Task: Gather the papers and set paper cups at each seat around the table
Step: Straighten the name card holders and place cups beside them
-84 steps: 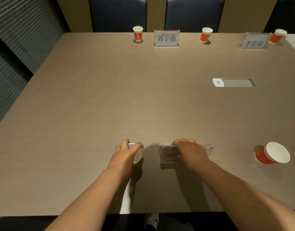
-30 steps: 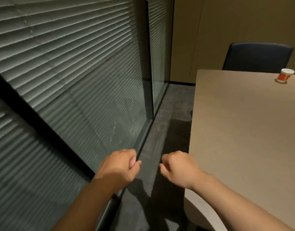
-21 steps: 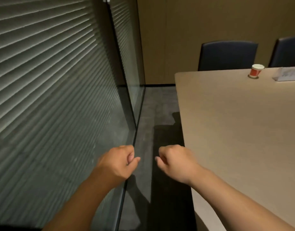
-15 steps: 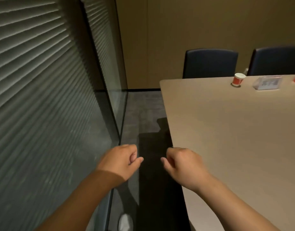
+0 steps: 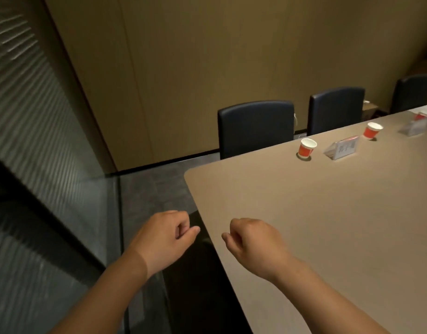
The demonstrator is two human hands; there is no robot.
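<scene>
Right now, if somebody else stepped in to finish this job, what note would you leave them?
Left hand and right hand: fingers loosely curled, holding nothing, near the table corner.
Done: three paper cups along the far edge, nearest cup, second cup, third cup, with name cards between.
Left: no papers in view; other seats are out of frame, so check them.

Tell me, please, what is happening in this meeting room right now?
A person stands at the corner of the long tan table; the left hand and right hand are loosely curled and hold nothing. Three red-and-white paper cups and two clear name stands sit along the far edge, before dark chairs.
</scene>
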